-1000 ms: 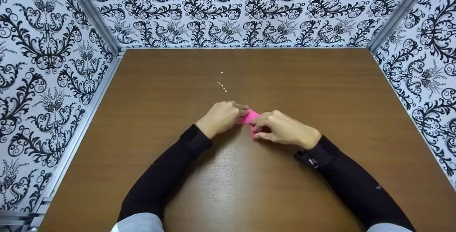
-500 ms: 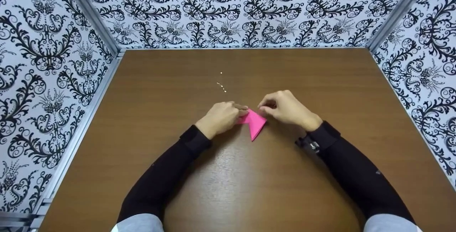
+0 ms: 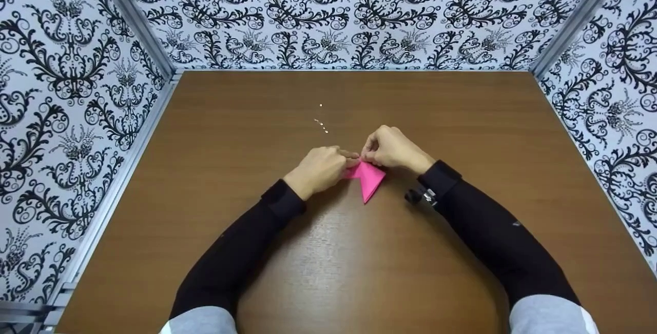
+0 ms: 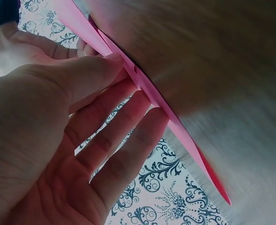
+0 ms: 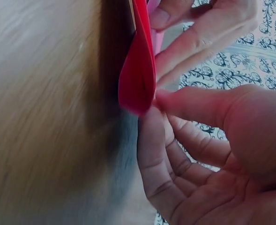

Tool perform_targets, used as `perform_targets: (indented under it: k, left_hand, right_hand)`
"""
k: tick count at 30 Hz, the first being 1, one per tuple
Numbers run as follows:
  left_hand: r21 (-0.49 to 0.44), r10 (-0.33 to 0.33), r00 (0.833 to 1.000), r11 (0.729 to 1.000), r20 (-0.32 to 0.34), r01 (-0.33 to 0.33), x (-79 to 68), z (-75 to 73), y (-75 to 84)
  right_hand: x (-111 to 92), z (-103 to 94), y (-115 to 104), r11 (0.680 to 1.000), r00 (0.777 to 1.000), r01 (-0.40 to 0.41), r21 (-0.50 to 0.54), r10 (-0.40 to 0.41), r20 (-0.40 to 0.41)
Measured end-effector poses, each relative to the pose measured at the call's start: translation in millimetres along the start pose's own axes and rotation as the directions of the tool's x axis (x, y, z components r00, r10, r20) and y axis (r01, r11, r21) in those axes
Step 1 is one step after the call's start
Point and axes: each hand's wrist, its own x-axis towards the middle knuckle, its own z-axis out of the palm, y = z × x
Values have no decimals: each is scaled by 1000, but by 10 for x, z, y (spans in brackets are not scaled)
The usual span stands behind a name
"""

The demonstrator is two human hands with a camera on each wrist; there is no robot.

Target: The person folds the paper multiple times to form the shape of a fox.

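A folded pink paper [image 3: 371, 179] lies on the brown table [image 3: 436, 272], near its middle, one pointed corner directed toward the person and another to the right. The right wrist view shows its folded layers parted at one end, forming a narrow loop. Left hand [image 3: 321, 170]: fingers extended and pressing on the paper's left part, thumb tip also in contact; not curled around it. Right hand [image 3: 394, 148]: thumb and index finger pinching the far edge of the paper, just beside the left fingertips. Both forearms are in black sleeves [image 3: 226, 252], with grey fabric [image 3: 200, 319] at the elbows. Beyond the hands, small bright spots [image 3: 322, 125] mark the tabletop. Black-and-white patterned panels [image 3: 318, 16] and metal rails [image 3: 134, 21] bound the table.
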Motion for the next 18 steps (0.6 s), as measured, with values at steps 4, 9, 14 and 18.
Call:
perform_targets:
  k: [4, 9, 14, 18]
  left_hand:
    - [5, 2, 1000, 1000, 1, -2, -1, -1, 4]
    - [6, -5, 1000, 1000, 8, 5, -11, -10, 0]
    - [-3, -8, 1000, 1000, 10, 8, -6, -17, 4]
    - [-13, -13, 1000, 1000, 17, 13, -4, -12, -1]
  right_hand:
    - [35, 39, -29, 999, 999, -33, -9, 33, -5]
    - [62, 70, -45, 997, 997, -80, -4, 80, -13]
    - [70, 78, -62, 994, 994, -110, -24, 110, -27]
    - [72, 82, -80, 990, 991, -136, -43, 135, -22]
